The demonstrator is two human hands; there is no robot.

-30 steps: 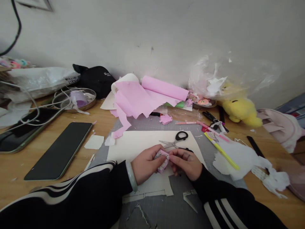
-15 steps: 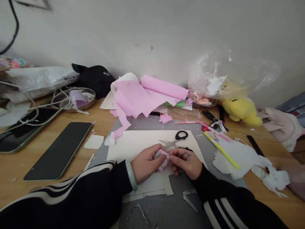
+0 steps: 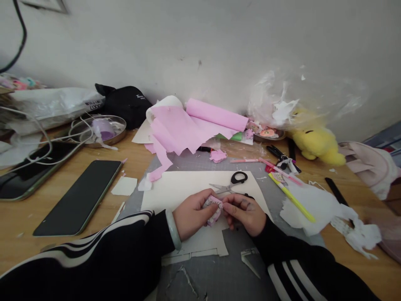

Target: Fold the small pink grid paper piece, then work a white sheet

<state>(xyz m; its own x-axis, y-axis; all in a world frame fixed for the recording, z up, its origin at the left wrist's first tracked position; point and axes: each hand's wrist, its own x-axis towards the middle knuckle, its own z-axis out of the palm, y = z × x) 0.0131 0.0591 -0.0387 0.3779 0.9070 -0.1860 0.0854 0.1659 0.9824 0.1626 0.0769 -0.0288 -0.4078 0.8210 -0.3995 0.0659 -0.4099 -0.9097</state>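
Note:
My left hand point(image 3: 194, 213) is closed around a small piece of pink paper point(image 3: 214, 217) with dark lines on it, thumb on top. Thumb and fingertips of my right hand point(image 3: 246, 214) pinch the right edge of that same piece. Both hands are just above a white sheet of paper point(image 3: 175, 184) that lies on a grey cutting mat point(image 3: 213, 271). Scissors point(image 3: 228, 186) with black handles rest partly spread on the sheet, just beyond my hands.
Beyond the mat lies a pink paper roll point(image 3: 216, 115) with torn sheets. Two phones, one a black phone point(image 3: 78, 198), are at left. A yellow marker point(image 3: 291, 197), white scraps point(image 3: 313, 200) and a yellow plush toy point(image 3: 316, 142) are at right. Cut strips point(image 3: 250, 263) lie near me.
Hardly anything differs. Both hands keep the pink paper in the same place, and the view has shifted very slightly.

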